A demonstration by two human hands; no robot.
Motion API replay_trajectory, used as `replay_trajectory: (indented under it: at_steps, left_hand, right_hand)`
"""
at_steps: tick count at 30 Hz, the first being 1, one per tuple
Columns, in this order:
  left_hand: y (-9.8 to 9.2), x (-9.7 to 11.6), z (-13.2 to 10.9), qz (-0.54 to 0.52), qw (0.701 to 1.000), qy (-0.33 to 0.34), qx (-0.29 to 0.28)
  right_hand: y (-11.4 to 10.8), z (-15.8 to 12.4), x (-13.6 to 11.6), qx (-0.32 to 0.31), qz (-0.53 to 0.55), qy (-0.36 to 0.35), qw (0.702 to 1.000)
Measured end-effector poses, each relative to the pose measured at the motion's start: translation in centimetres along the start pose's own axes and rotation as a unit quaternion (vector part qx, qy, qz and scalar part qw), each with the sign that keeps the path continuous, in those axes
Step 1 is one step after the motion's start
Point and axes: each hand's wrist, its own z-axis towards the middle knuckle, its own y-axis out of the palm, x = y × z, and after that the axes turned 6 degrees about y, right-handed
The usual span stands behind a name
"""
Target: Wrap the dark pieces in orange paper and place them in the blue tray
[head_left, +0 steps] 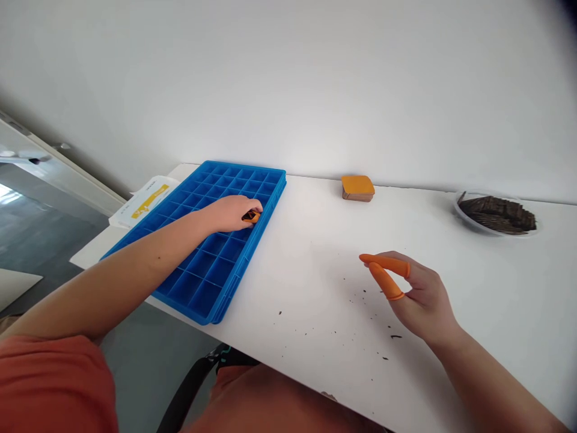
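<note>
My left hand (237, 213) reaches over the right side of a blue compartment tray (216, 264). Its curled fingers are closed around a small orange-and-dark piece (251, 216), partly hidden, just above or inside a compartment; I cannot tell which. Over the white table (306, 258), my right hand (417, 294) is held in a pinch. Orange finger cots (385, 279) cover its thumb and index finger, whose tips meet with nothing visible between them. Dark crumbs (365, 291) lie scattered below and left of that hand.
Against the wall sits a stack of orange cards (357, 187). At the right, a clear bowl (473, 224) holds many thin dark-brown strips (500, 213). A white box with a yellow label (144, 201) lies left of the tray. The table's front edge runs close to my body.
</note>
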Motion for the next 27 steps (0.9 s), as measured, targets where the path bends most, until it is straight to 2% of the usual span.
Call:
replay_trajectory:
  at_steps: [6,13,16,18,20,27]
  left_hand:
    - [1.0,-2.5,-0.2,-0.088,0.995,0.001,0.055]
    - [1.6,-2.6,0.0,-0.095,0.992,-0.021,0.078]
    - [2.6,-2.6,-0.7,-0.126,0.980,-0.018,0.153]
    - [3.4,-2.7,-1.5,-0.163,0.960,-0.006,0.227]
    - [4.0,-2.7,-2.3,-0.190,0.942,0.003,0.276]
    - [4.0,-2.2,-3.7,-0.231,0.921,0.015,0.312]
  right_hand:
    - [0.0,0.0,0.3,-0.006,-0.005,-0.004,1.000]
    - [0.1,-0.1,0.7,-0.013,-0.004,0.003,1.000]
    - [0.1,-0.1,0.8,-0.012,-0.005,0.007,1.000]
    - [0.1,-0.1,0.8,-0.011,-0.007,0.009,1.000]
    - [0.2,0.0,0.8,-0.011,-0.006,0.006,1.000]
    - [0.5,0.1,0.5,-0.005,-0.003,0.020,1.000]
